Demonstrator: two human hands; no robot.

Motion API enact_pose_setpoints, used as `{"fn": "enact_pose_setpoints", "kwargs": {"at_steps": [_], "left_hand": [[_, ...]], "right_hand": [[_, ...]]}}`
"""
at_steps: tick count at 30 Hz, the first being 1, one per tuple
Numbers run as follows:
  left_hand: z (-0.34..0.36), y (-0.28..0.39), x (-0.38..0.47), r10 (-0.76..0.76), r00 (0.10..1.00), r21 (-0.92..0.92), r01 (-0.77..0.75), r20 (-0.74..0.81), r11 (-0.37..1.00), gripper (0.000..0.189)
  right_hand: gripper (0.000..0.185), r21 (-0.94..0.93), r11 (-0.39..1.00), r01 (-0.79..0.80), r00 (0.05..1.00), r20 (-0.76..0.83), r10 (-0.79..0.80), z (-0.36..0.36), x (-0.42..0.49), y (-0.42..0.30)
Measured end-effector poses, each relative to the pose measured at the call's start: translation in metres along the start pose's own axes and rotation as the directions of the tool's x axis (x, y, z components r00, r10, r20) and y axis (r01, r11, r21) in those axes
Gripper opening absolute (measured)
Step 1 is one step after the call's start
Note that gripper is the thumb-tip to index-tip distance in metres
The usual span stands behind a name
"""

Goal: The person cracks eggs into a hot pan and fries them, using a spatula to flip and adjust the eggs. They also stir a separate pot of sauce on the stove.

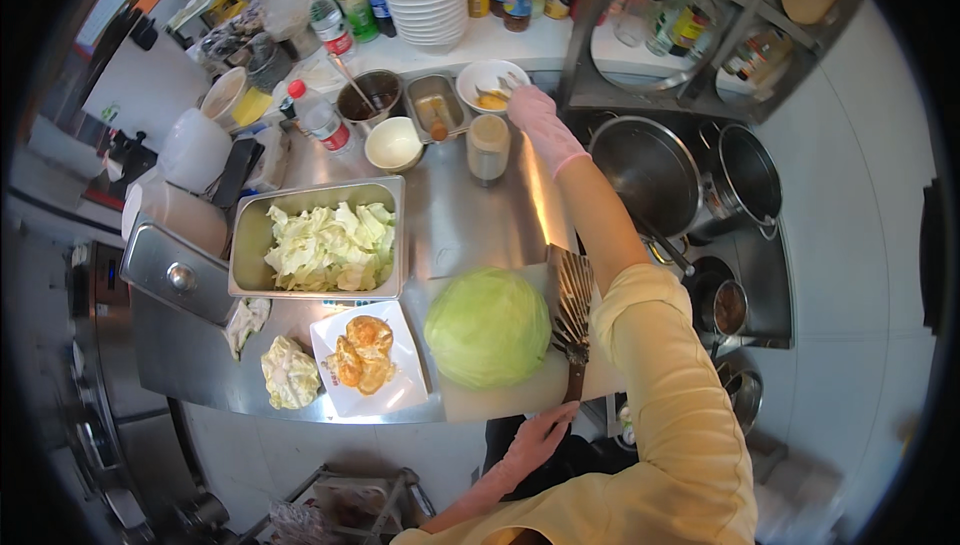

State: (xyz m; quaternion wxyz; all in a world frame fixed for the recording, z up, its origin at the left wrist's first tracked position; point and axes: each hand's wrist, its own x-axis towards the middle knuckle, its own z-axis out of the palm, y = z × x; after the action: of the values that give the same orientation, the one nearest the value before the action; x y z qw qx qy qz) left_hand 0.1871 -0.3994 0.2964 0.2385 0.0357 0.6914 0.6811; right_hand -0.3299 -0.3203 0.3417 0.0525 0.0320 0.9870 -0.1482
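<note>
My right hand (544, 123), in a pink glove, reaches to the right rim of a white bowl (471, 73). Inside the bowl are a metal utensil (486, 89) and something yellow. My fingertips are at the rim; their grip is hidden. My left hand (534, 436), also in a pink glove, hangs at the table's front edge with fingers slightly apart. Its fingertips are close to the handle of a slotted metal turner (574, 305); contact is unclear. The turner lies on a white cutting board (469, 404), beside a whole green cabbage (487, 329).
Left of the board, a square white plate (409, 387) bears fried eggs (364, 353). Behind it, a steel pan (400, 245) holds torn cabbage (334, 245). A jar (487, 147) stands near the white bowl. Large pots (645, 170) flank my right arm. Stacked bowls (424, 1) and bottles line the back shelf.
</note>
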Motion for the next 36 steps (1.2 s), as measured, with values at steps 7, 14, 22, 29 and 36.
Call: {"fn": "enact_pose_setpoints", "kwargs": {"at_steps": [7,14,22,29,36], "left_hand": [[0.055,0.007,0.025,0.070,0.953,0.062,-0.092,0.294,0.994,0.034],[0.159,-0.022,0.042,0.151,0.840,0.304,-0.347,0.521,0.887,0.032],[0.208,-0.086,0.100,0.196,0.880,0.699,-0.465,0.433,0.544,0.034],[0.214,-0.102,0.136,0.168,0.954,0.844,-0.297,0.247,0.447,0.033],[0.220,-0.108,0.143,0.169,0.967,0.906,-0.239,0.191,0.348,0.030]], "right_hand": [[0.038,0.259,0.905,0.339,0.806,-0.576,-0.137,-0.123,-0.176,0.109],[0.037,0.382,0.895,-0.232,0.610,-0.659,0.440,-0.163,-0.471,0.386],[0.022,0.045,0.708,-0.704,0.673,-0.277,0.686,0.051,-0.528,0.655],[0.016,-0.057,0.780,-0.623,0.749,-0.330,0.575,0.117,-0.456,0.728],[0.017,-0.147,0.815,-0.561,0.820,-0.239,0.521,0.127,-0.443,0.753]]}}
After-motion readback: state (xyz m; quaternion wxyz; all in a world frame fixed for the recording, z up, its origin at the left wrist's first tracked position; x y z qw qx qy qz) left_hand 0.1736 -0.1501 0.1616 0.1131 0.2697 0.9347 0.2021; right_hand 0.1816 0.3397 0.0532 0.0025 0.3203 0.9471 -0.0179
